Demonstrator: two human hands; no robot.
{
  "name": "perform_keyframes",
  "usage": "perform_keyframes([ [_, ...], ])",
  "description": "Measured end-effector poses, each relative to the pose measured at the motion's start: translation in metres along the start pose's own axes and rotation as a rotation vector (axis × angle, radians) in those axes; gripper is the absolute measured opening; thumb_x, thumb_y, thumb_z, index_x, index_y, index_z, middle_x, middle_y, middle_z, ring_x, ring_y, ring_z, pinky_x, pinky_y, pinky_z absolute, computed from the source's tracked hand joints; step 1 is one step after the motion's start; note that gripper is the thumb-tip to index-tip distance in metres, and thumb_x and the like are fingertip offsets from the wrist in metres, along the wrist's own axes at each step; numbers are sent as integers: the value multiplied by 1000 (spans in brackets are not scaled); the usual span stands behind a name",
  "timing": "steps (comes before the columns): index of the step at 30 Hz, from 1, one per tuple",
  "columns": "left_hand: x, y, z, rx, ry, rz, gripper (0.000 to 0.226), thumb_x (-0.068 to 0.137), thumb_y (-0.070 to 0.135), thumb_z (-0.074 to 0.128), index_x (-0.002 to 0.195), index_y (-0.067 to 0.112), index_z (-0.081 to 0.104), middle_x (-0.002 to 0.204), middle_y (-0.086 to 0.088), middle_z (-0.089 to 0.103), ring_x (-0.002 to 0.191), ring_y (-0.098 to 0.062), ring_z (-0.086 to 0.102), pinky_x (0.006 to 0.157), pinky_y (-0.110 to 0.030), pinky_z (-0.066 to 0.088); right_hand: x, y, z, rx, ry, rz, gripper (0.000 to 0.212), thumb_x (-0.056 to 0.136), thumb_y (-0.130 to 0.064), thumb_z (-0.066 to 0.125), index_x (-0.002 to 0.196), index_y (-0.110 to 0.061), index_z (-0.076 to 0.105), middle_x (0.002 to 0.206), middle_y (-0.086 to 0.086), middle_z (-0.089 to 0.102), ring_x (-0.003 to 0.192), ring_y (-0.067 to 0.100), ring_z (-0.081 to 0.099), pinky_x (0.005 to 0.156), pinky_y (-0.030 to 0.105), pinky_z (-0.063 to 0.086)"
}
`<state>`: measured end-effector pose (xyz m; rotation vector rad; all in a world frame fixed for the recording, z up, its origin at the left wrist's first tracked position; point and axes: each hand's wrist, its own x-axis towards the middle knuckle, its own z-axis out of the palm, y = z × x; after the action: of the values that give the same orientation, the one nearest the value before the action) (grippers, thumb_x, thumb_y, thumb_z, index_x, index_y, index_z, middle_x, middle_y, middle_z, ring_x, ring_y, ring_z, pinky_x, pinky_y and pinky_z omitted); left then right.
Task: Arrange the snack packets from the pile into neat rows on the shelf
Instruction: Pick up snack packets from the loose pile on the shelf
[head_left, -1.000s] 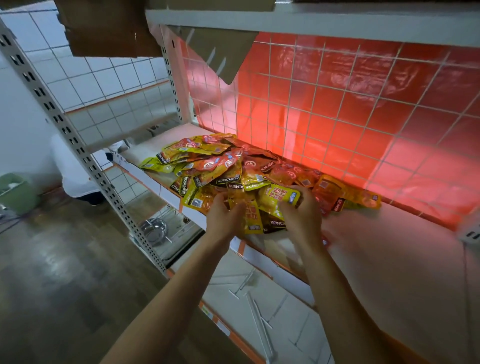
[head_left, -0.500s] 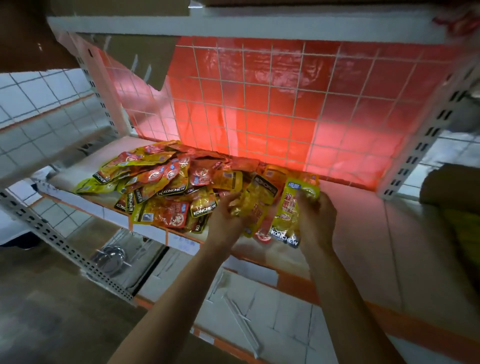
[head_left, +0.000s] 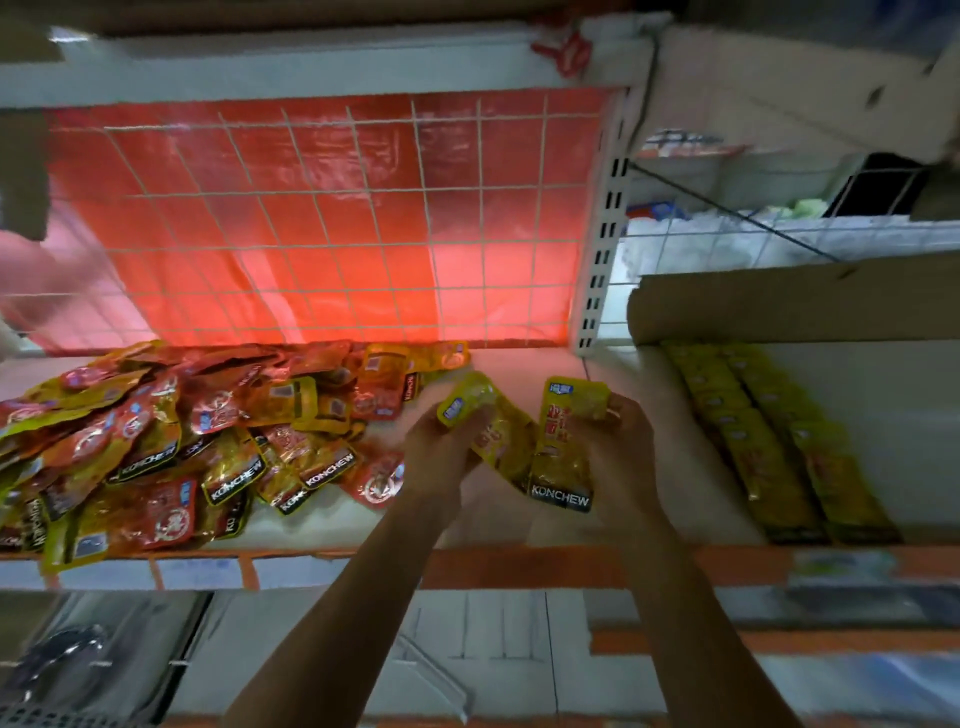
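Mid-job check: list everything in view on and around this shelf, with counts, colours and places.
snack packet pile: one heap, uncountable, red, orange and yellow, shelf left
packet rows: two, yellow, overlapping, shelf right
tilted packet: one, yellow, in left hand
upright packet: one, yellow, in right hand
shelf: one, pale, orange front edge
wire grid: one, white, at the back, before a red sheet
cardboard: one, brown, behind the rows
slotted post: one, white, right of grid
left hand: one, above shelf middle
right hand: one, beside it
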<state>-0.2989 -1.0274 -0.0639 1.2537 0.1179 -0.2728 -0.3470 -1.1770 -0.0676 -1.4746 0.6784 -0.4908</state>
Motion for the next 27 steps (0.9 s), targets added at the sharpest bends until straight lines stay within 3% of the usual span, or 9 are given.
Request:
perform_keyframes([
  [4, -5, -12, 48, -28, -53, -67, 7, 88, 8, 63, 93, 10, 67, 76, -5, 70, 64, -15, 66, 55, -27, 55, 11, 0, -42, 6, 15, -38, 29, 77, -9, 70, 104, -19, 64, 96, 7, 72, 86, 23, 70, 78, 44, 58],
  [7, -15, -23, 88, 6, -160, -119, 10, 90, 3, 59, 96, 7, 66, 83, -9, 70, 74, -20, 66, 64, -30, 56, 18, -2, -84, 4, 20, -63, 22, 80, -7, 68, 93, -25, 64, 83, 6, 72, 73, 18, 68, 66, 33, 55],
  [12, -39, -51, 158, 34, -240, -150, 18, 85, -11, 56, 92, 3, 65, 85, -12, 70, 78, -24, 65, 72, -33, 57, 34, -4, -163, -127, 56, -88, 23, 80, -15, 69, 102, -16, 67, 82, 7, 70, 71, 20, 64, 64, 29, 52],
  [15, -54, -67, 187, -1, -216, -139, 15, 89, -4, 57, 96, 5, 67, 88, -11, 71, 79, -24, 67, 76, -37, 56, 47, -5, -204, -175, 69, -75, 15, 84, -16, 64, 97, -9, 67, 83, 15, 69, 74, 33, 65, 69, 45, 53],
  [18, -62, -78, 207, 1, -155, -144, 20, 91, 1, 58, 110, 2, 63, 92, -14, 69, 78, -26, 65, 80, -42, 55, 55, -3, -234, -176, 110, -65, 14, 86, -12, 56, 94, -8, 67, 65, 6, 62, 53, 16, 54, 53, 33, 48],
  [20, -63, -80, 214, 3, -93, -155, 29, 89, -2, 58, 118, -3, 57, 93, -17, 65, 76, -28, 61, 83, -44, 52, 60, -3, -246, -172, 70, -54, 18, 83, -5, 52, 94, -8, 66, 71, 13, 64, 59, 20, 58, 56, 38, 52],
  [22, -64, -79, 217, -22, -79, -163, 35, 85, -12, 57, 118, -4, 55, 90, -18, 64, 69, -26, 61, 70, -37, 54, 62, -4, -253, -162, 39, -52, 21, 81, -3, 50, 93, -9, 66, 81, 22, 66, 69, 32, 61, 67, 51, 53],
  [24, -63, -75, 215, -22, -77, -152, 40, 79, -21, 54, 115, -3, 56, 89, -21, 64, 64, -25, 65, 59, -31, 57, 62, -5, -256, -136, 20, -45, 24, 79, -1, 49, 92, -12, 66, 84, 26, 65, 67, 29, 57, 65, 52, 53],
  [27, -51, -72, 210, 40, -9, -91, 42, 79, -21, 53, 117, -5, 57, 96, -24, 64, 77, -31, 61, 80, -45, 53, 64, -8, -249, -95, -8, -28, 23, 79, 2, 49, 91, -10, 65, 89, 30, 63, 66, 24, 54, 61, 41, 48],
])
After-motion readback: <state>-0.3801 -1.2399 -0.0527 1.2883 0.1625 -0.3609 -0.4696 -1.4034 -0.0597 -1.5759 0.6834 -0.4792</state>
